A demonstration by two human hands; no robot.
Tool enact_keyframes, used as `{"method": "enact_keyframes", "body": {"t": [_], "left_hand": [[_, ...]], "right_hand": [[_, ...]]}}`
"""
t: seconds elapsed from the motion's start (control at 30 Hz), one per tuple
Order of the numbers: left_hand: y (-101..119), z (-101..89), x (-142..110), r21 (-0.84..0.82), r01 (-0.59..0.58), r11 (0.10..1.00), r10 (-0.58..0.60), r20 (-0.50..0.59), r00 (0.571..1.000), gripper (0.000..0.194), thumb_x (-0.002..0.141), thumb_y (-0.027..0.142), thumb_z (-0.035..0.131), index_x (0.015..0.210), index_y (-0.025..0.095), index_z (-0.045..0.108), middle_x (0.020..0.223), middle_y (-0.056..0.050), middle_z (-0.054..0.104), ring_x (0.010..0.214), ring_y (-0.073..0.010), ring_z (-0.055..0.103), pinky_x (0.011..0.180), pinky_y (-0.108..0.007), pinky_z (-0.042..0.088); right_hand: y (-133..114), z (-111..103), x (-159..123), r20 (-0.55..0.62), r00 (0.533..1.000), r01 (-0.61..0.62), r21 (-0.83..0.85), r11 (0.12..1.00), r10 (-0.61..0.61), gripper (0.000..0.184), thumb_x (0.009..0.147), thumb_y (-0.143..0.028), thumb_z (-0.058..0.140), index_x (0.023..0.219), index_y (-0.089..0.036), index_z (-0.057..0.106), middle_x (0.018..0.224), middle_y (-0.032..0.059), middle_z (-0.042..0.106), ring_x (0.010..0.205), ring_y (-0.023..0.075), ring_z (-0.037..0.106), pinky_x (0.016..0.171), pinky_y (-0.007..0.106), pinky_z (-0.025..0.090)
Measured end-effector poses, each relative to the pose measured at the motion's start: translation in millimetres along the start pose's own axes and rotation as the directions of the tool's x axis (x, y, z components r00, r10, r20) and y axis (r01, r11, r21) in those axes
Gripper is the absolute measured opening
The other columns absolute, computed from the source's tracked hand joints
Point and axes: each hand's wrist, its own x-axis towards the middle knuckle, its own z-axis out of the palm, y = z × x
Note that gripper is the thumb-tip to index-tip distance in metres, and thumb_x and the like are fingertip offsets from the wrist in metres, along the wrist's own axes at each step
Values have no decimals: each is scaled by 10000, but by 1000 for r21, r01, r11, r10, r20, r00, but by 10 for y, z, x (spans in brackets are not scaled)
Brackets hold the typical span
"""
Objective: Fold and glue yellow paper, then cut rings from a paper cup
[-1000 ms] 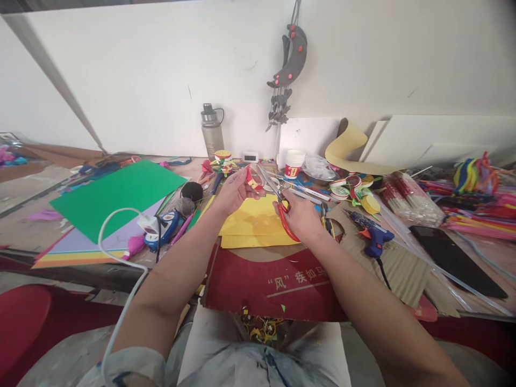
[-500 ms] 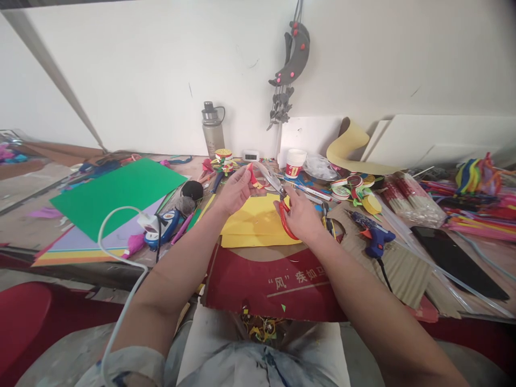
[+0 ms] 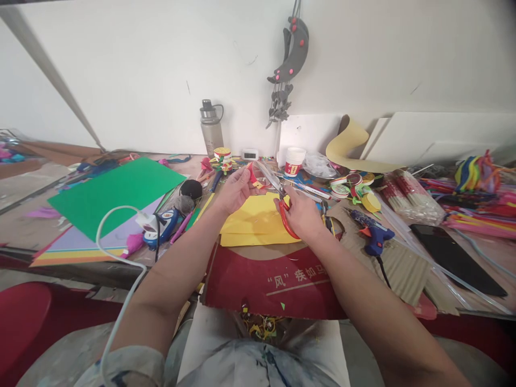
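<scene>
My left hand (image 3: 237, 191) pinches a small red ring with yellow bits (image 3: 253, 176), held up over the yellow sheets. Around the red handles of a pair of scissors (image 3: 284, 210) my right hand (image 3: 300, 212) is closed. The scissor blades point up and to the left, close beside the red ring; whether they touch it I cannot tell. Below both hands lie yellow sheets (image 3: 253, 221) on a dark red cardboard piece (image 3: 250, 279) with white lettering.
Green sheet (image 3: 116, 199), blue-and-white device (image 3: 161, 228) and white cable lie to the left. A bottle (image 3: 211, 129) and paper cup (image 3: 294, 162) stand behind. On the right are a blue glue gun (image 3: 374, 236), a black phone-like slab (image 3: 455, 258) and bagged sticks (image 3: 415, 196).
The red piece in my left hand has turned slightly, so more of its ring shape shows. The scissors stay almost in place, and the whole view has shifted a little.
</scene>
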Motion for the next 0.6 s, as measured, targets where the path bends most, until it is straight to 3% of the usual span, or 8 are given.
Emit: {"method": "enact_keyframes", "body": {"t": [0.2, 0.4, 0.5, 0.6], "left_hand": [[69, 51, -16, 25, 51, 998, -50, -61, 997, 485, 884, 568, 870, 1098, 153, 738, 1099, -101, 839, 1028, -268, 845, 893, -388, 709], [58, 46, 13, 36, 72, 997, -66, -133, 989, 509, 936, 651, 775, 1075, 165, 721, 1051, -85, 832, 882, -229, 850, 742, -296, 683], [36, 18, 24, 22, 61, 998, -57, -141, 988, 498, 932, 653, 778, 1106, 193, 699, 998, -54, 814, 840, -212, 839, 685, -277, 658], [15, -15, 14, 25, 18, 1000, -15, -101, 995, 537, 833, 605, 893, 1153, 222, 695, 1037, -32, 801, 901, -204, 820, 730, -293, 660]], "right_hand": [[-4, -9, -5, 9, 1000, -14, -29, 999, 14, 388, 1091, -391, 480, 1355, -176, 666, 1003, 142, 792, 858, 301, 718, 757, 359, 456], [11, 19, -3, 3, 1000, -24, -10, 1000, 24, 372, 1071, -390, 491, 1316, -189, 685, 994, 151, 808, 910, 321, 738, 769, 365, 482], [41, 49, 0, -19, 999, -41, 70, 997, 42, 342, 1050, -414, 521, 1258, -214, 703, 960, 134, 796, 892, 316, 731, 770, 370, 499], [74, 89, 8, -56, 996, -46, 309, 950, 66, 295, 1024, -494, 566, 1111, -245, 700, 848, 79, 742, 804, 273, 687, 734, 357, 512]]}}
